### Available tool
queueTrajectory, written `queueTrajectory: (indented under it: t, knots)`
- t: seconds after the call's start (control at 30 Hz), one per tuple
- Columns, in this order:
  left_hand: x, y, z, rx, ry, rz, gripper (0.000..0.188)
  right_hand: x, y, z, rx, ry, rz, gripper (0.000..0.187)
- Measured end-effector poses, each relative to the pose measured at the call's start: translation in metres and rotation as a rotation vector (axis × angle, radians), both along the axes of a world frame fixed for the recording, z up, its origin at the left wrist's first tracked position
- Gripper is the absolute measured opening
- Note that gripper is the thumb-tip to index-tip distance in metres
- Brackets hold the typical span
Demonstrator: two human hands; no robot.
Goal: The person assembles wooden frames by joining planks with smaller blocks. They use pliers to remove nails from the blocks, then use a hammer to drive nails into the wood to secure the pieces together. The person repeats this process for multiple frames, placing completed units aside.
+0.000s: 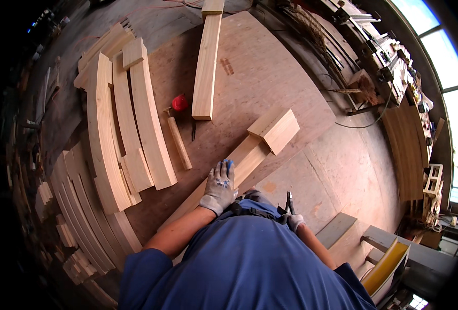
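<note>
My left hand (220, 188), in a grey glove, rests on a long wooden beam (247, 157) that slants across the board in front of me. Its fingers are stretched out along the wood; a bit of blue shows at the fingertips, and I cannot make out what it is. A thick wooden block (278, 129) sits at the beam's far end. Down at my right side, my right hand (295, 222), also gloved, is closed around a pair of pliers (290, 203), jaws pointing up. Part of that hand is hidden behind my body.
A hammer (179, 144) with a wooden handle lies left of the beam, beside a red round object (180, 103). Another beam (207, 67) lies straight ahead. Several curved timbers (149, 119) are stacked at left. A yellow-and-grey metal frame (386, 266) stands at lower right.
</note>
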State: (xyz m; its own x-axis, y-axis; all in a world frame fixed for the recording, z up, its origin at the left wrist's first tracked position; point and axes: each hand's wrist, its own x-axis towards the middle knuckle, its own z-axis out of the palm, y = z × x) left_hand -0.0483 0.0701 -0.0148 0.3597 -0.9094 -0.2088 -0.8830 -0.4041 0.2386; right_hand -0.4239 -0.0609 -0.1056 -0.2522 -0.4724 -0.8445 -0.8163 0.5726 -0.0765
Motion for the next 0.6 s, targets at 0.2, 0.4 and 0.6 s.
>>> queueTrajectory:
  t: [0.2,0.4,0.6]
  knots:
    - [0.012,-0.005,0.004,0.000,0.041,0.075,0.110,-0.015,0.032,0.010,-0.025,-0.036,-0.067,0.038]
    - [0.040,-0.012,0.000,0.108,0.204,0.172,0.115,-0.035,0.062,0.033,-0.080,-0.045,-0.150,0.036]
    - [0.037,-0.015,-0.009,0.039,0.202,0.190,0.117,-0.098,0.041,-0.027,-0.095,-0.284,-0.725,0.032]
